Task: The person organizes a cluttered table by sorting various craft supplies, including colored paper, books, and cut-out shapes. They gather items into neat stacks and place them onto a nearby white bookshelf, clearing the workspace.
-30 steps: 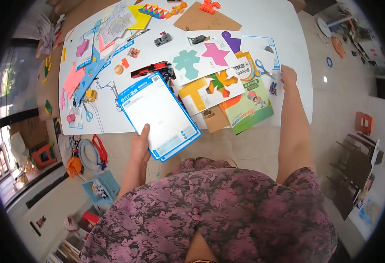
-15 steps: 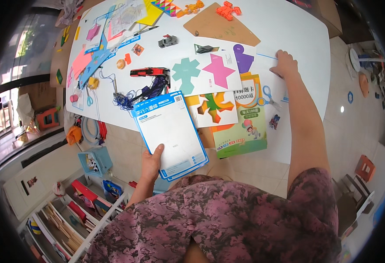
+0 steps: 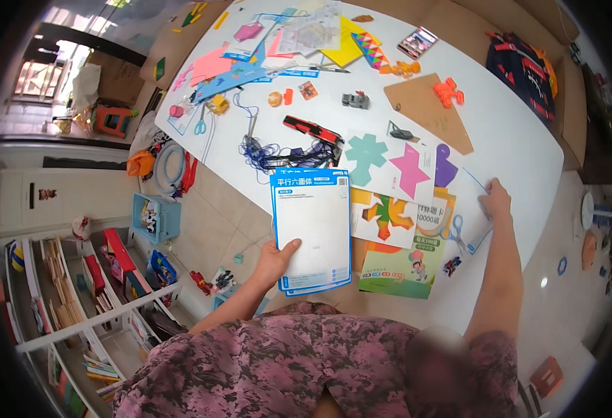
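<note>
My left hand [image 3: 276,263] grips a small stack of white cards with blue borders [image 3: 314,233] by its lower left edge, thumb on top. The stack is held up in front of the table's near edge. My right hand [image 3: 495,200] is on the table's right side, its fingers closed at the edge of a white blue-edged card [image 3: 475,221] lying flat. Beside that card are blue-handled scissors [image 3: 454,228], a green booklet [image 3: 400,273] and a purple paper shape [image 3: 445,167]. Left of them lie a sheet with teal and pink cut-out shapes [image 3: 391,159] and a sheet with an orange-green shape [image 3: 387,217].
A tangle of dark blue cord [image 3: 271,155] lies near a red and black tool [image 3: 311,129]. Farther back are a toy car [image 3: 355,99], a brown board [image 3: 424,111] and coloured papers [image 3: 233,76]. A shelf unit [image 3: 104,313] and blue bin [image 3: 157,217] stand left.
The view has turned, so the table sits farther right and lower. My left hand still holds the cards, now more upright. My right hand's fingers have drawn closer together at the flat card.
</note>
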Tool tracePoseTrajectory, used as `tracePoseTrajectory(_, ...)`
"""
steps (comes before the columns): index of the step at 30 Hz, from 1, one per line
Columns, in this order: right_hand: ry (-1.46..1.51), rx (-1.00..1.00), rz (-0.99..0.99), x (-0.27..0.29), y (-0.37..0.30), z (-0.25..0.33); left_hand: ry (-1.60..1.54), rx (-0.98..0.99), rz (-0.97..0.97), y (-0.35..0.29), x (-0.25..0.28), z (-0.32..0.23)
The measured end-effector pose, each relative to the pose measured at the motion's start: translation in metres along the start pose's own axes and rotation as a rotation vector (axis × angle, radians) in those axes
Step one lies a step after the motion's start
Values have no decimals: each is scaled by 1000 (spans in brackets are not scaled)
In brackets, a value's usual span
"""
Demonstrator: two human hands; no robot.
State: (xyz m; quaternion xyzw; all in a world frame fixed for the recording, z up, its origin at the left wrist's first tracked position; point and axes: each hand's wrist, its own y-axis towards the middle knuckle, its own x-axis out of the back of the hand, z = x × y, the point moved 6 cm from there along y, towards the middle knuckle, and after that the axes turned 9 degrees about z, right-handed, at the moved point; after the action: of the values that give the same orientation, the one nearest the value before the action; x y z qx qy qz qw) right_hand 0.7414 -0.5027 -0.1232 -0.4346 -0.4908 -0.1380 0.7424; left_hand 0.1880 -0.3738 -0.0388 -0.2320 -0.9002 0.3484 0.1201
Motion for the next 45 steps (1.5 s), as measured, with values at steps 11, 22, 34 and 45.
tracePoseTrajectory(11,-111,93,-426,76,-94,7,-77,-130,54,-8,6,-1)
tracePoseTrajectory(22,296,101,-959,112,-227,51,-158,-202,93,-17,59,-1)
tracePoseTrajectory(34,981,417,-92,-106,-295,353,-328,-206,146,-44,130,-10)
tracePoseTrajectory(45,1057,430,144,-152,-316,373,-218,-238,91,-45,160,20)
